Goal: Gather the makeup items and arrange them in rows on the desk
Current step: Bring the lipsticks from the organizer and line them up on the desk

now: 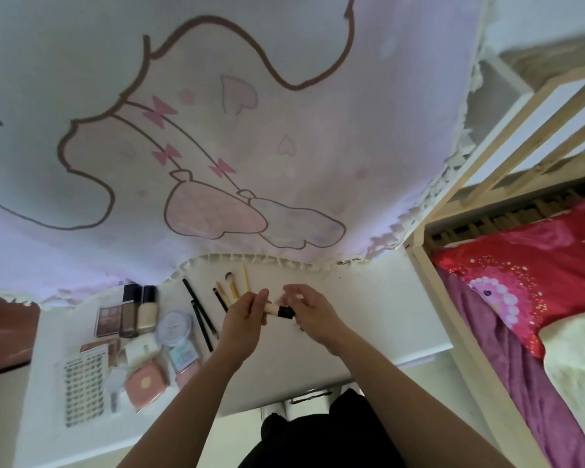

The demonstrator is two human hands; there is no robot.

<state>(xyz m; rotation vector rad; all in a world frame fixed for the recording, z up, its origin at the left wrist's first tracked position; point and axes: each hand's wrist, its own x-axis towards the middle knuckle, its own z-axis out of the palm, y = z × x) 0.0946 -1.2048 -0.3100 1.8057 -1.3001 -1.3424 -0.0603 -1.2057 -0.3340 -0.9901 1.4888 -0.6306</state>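
Observation:
Both hands meet over the middle of the white desk (pixel 368 319). My left hand (pixel 247 315) and my right hand (pixel 309 309) hold between them a short makeup brush (pixel 279 311) with a cream handle and a black head. Thin brushes (pixel 232 288) and black pencils (pixel 200 312) lie in a row just behind and left of the hands. Further left stand two foundation bottles (pixel 139 310), an eyeshadow palette (pixel 108 319), a round powder jar (pixel 175 327), a pink compact (pixel 146 383) and a lash card (pixel 83 388).
A pale curtain (pixel 217 130) with a pink cartoon print hangs over the desk's back edge. A wooden bed frame (pixel 453 315) with red and purple bedding (pixel 527 292) stands close on the right. My dark-clothed legs are under the desk's front edge.

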